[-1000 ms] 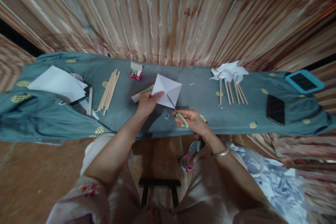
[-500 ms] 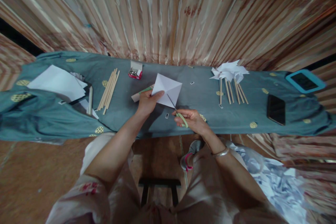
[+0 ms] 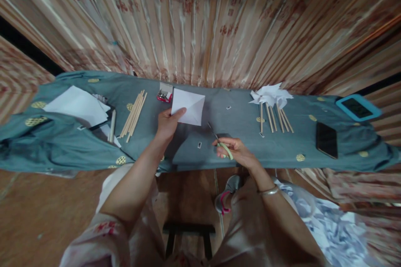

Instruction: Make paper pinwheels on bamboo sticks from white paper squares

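Note:
My left hand (image 3: 167, 124) pinches a white square of paper (image 3: 191, 106) at its left side, thumb on top; creases run across the sheet. In my right hand (image 3: 233, 149) is a pair of scissors (image 3: 224, 147) with light green handles, its blades pointing up and left. The blade tips are apart from the paper, a little below and right of it. Just behind the paper stands a small open red-and-white box (image 3: 164, 93) with small metal pieces inside.
Wooden sticks (image 3: 134, 116) and a stack of white paper (image 3: 77, 106) lie at the left. White paper pinwheels (image 3: 272, 95) on sticks, a black phone (image 3: 326, 140) and a blue-framed device (image 3: 359, 107) are at the right. Paper scraps (image 3: 332, 221) fill a bag below.
The scissors have come out of the paper and moved slightly right and down. My left hand has carried the paper left and turned it. The view has shifted a little.

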Demonstrator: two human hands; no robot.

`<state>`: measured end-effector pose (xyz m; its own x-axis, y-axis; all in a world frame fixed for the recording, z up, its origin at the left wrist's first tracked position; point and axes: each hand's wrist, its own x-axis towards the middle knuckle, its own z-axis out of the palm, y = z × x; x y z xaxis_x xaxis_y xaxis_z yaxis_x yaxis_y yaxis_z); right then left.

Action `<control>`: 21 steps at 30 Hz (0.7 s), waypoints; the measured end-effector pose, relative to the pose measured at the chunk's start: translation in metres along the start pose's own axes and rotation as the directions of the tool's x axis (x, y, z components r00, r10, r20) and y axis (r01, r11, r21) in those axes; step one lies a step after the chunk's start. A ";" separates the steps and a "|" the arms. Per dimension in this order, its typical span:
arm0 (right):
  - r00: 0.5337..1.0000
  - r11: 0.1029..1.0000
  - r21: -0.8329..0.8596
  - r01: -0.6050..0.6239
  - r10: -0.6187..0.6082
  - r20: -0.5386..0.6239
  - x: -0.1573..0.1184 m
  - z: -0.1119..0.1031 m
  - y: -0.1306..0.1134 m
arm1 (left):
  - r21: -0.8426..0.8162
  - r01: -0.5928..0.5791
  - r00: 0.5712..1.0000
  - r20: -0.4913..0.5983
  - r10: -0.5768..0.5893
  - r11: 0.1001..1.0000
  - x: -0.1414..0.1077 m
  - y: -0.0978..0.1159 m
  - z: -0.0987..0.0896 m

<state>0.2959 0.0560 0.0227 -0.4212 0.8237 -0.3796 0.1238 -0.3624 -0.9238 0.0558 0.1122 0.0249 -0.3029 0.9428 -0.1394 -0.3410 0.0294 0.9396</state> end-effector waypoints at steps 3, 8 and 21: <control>0.985 0.996 0.005 0.085 -0.083 -0.154 0.001 -0.008 -0.001 | 0.038 0.010 0.998 0.063 -0.012 0.999 -0.004 -0.001 0.001; 0.891 0.973 0.038 0.226 -0.191 -0.411 0.010 -0.020 0.000 | 0.241 0.114 0.945 0.272 -0.180 0.964 -0.014 -0.009 0.006; 0.918 0.975 0.052 0.217 -0.186 -0.351 0.016 -0.013 -0.002 | 0.311 0.188 0.874 0.379 -0.303 0.932 -0.026 -0.025 0.015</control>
<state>0.3007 0.0758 0.0181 -0.0946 0.9763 -0.1946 -0.0181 -0.1971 -0.9802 0.0862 0.0920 0.0095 0.1760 0.9412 -0.2883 -0.0978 0.3081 0.9463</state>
